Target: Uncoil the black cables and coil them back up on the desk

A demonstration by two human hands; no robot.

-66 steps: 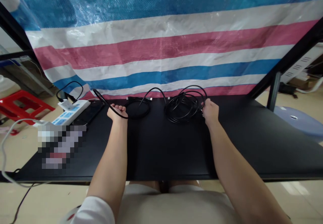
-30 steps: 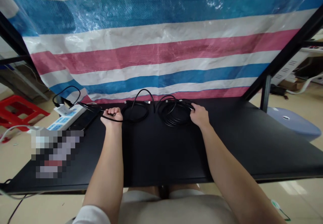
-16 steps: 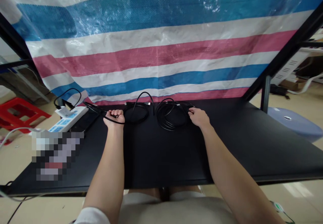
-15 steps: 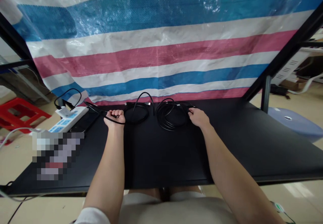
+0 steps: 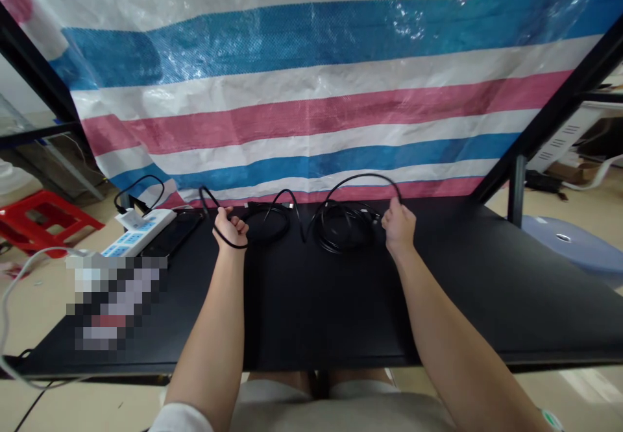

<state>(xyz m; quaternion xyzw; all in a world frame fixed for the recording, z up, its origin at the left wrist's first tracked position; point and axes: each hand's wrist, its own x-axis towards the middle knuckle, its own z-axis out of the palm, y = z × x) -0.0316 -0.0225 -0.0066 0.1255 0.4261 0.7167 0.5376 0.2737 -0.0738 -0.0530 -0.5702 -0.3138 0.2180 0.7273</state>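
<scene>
As a long white plastic power strip (image 5: 139, 233) and a flat black phone (image 5: 172, 235) lie left of the left hand (image 5: 231, 229), that hand curls its fingers inward, a round black cable (image 5: 228, 238) bowed across its heel. Just right of it lies a small black coil (image 5: 272, 242). Near the right hand (image 5: 400, 226), on its left, rests a larger black coil (image 5: 335, 249); its fingers pinch a raised black strand (image 5: 363, 174). Separating loops seems the step in hand; the next move probably calls for a gentle lift that avoids snagging.

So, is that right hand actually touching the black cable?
Touching. The head view shows the black cable arching through the air and running straight into the curled right hand.
</scene>
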